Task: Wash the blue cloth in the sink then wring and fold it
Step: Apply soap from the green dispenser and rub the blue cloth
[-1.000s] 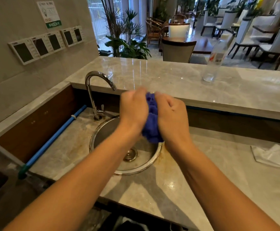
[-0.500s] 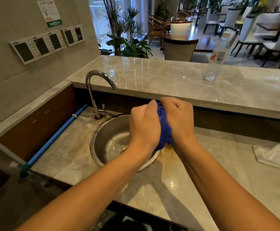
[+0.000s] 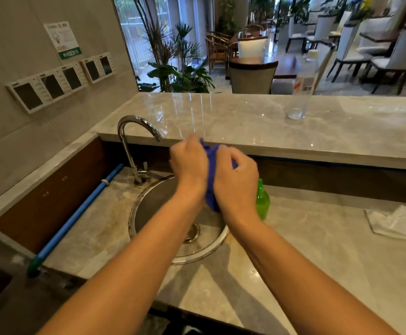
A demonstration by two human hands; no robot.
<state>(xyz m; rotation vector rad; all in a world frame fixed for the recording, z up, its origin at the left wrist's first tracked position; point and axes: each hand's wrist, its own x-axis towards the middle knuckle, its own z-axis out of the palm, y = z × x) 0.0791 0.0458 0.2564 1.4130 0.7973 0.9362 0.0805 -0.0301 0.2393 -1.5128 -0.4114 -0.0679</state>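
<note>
The blue cloth (image 3: pixel 211 175) is bunched into a narrow wad between my two hands, held above the far side of the round steel sink (image 3: pixel 149 204). My left hand (image 3: pixel 189 163) grips its left side with fingers curled. My right hand (image 3: pixel 237 180) clasps its right side. Only a strip of cloth shows between them, with a tip poking up at the top and a lump hanging below. The chrome tap (image 3: pixel 134 141) arches over the sink's left rim, and no water is visible coming from it.
A green bottle (image 3: pixel 262 201) stands just right of the sink, partly behind my right wrist. A white cloth (image 3: pixel 400 224) lies on the counter at far right. A clear plastic bottle (image 3: pixel 303 90) stands on the raised ledge. A blue-handled tool (image 3: pixel 76 221) lies along the left.
My hands have risen back from low over the sink's front rim to above its far side, still squeezing the cloth. The green bottle now shows beside my right wrist.
</note>
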